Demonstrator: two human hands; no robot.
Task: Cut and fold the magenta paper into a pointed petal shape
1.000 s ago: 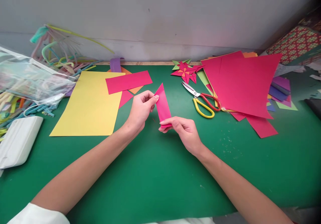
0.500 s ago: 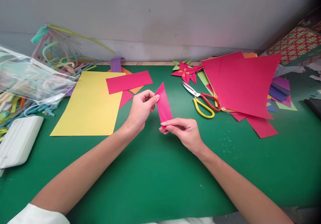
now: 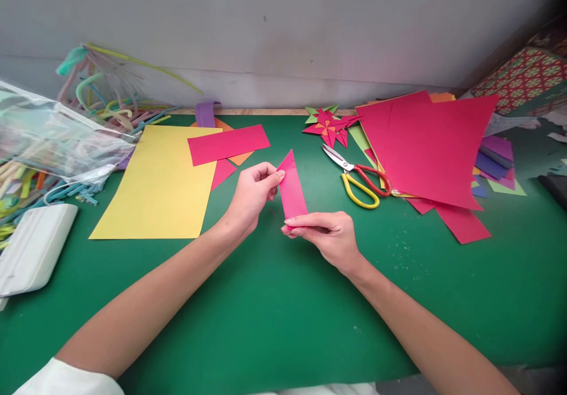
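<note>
Currently we pinch the folded pink paper strip (image 3: 292,189) between both hands: left hand (image 3: 252,197) at its upper edge, right hand (image 3: 330,235) at its lower end. Uneven pull risks a skewed crease.

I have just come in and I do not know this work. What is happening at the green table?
A person holds a folded pink paper strip above the green mat with both bare hands. The left hand pinches its upper edge near the pointed tip, the right hand grips its lower end. Beside them lie a yellow sheet, scissors, a pink paper stack and a folded paper star.
</note>
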